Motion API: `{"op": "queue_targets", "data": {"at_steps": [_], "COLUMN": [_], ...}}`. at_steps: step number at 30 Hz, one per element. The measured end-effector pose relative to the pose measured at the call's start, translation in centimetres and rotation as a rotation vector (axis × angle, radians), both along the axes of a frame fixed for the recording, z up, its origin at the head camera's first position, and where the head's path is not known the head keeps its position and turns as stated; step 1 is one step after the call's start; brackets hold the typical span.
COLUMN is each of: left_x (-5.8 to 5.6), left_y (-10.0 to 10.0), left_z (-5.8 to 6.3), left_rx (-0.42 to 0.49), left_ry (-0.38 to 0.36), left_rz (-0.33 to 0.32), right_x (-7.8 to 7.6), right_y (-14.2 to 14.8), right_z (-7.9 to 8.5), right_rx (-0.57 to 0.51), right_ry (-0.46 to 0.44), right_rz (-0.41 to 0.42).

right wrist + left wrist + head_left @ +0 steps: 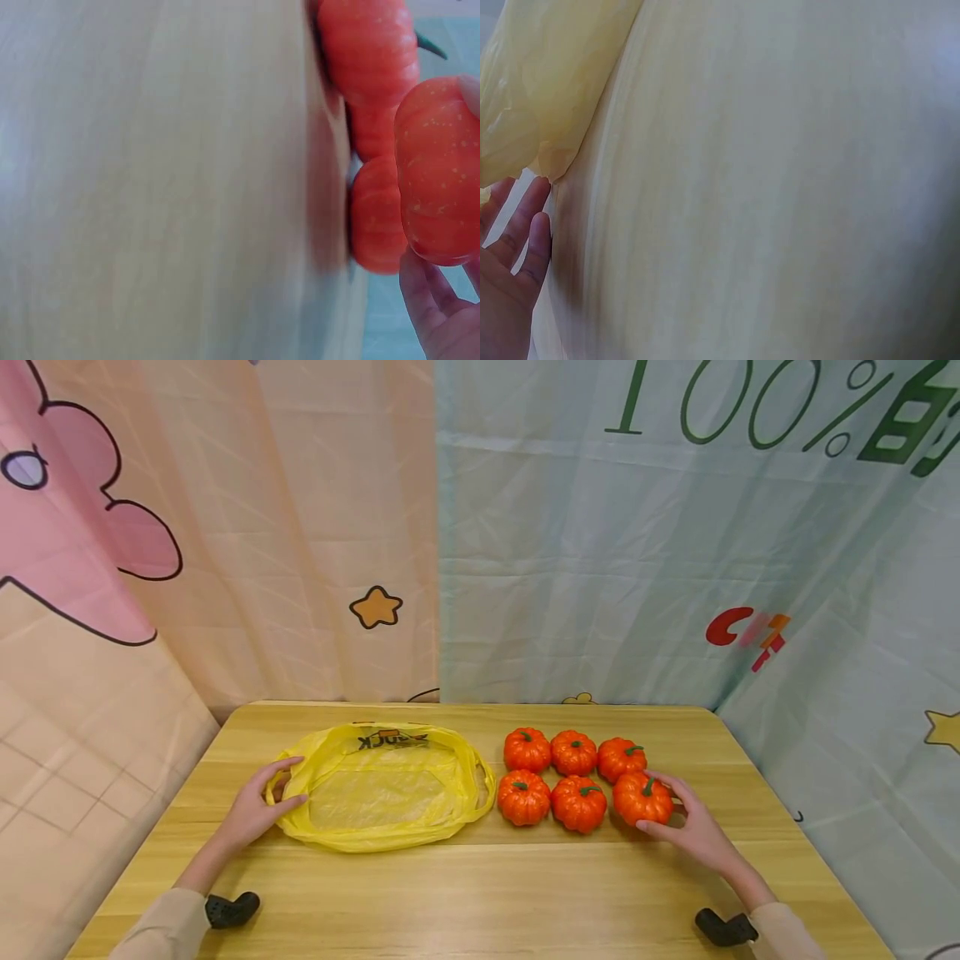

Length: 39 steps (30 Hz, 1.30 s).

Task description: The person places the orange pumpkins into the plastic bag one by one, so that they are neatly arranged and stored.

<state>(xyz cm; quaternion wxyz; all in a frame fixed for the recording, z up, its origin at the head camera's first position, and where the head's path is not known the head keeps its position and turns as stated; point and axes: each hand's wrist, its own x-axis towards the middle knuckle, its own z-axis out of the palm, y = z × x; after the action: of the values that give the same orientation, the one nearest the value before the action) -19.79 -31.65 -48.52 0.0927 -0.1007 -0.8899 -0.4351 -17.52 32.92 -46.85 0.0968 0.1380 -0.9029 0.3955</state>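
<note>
A small orange pumpkin (642, 798) with a green stem is held in my right hand (693, 831), thumb at its near side and fingers at its far side. In the right wrist view this pumpkin (442, 172) stands farther off the tabletop than the ones beside it. My left hand (255, 802) is at the left end of a yellow plastic bag (375, 793), thumb and fingers spread apart at its handle. The bag lies flattened with its mouth spread wide and dark print on its far side. In the left wrist view the fingertips touch the bag's edge (555, 161).
More pumpkins (577, 803) sit in two rows between the bag and my right hand, several in all. The wooden table (480, 902) ends at a printed curtain (525, 568) behind and at the sides.
</note>
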Motion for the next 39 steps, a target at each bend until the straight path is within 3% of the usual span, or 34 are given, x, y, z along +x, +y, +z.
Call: {"op": "queue_targets", "data": {"at_steps": [18, 32, 39], "left_x": [-0.1, -0.2, -0.2], "left_y": [-0.1, -0.1, -0.1], "left_z": [-0.3, -0.4, -0.3], "left_rx": [0.0, -0.039, -0.03], "left_ry": [0.03, 0.052, 0.034], "left_rz": [0.001, 0.022, 0.007], "right_x": [0.3, 0.4, 0.2], "right_y": [-2.5, -6.5, -8.8], "right_z": [3.4, 6.0, 6.6], "right_rx": [-0.121, -0.136, -0.178], "right_ry": [0.13, 0.159, 0.127], "right_rz": [0.0, -0.031, -0.014]}}
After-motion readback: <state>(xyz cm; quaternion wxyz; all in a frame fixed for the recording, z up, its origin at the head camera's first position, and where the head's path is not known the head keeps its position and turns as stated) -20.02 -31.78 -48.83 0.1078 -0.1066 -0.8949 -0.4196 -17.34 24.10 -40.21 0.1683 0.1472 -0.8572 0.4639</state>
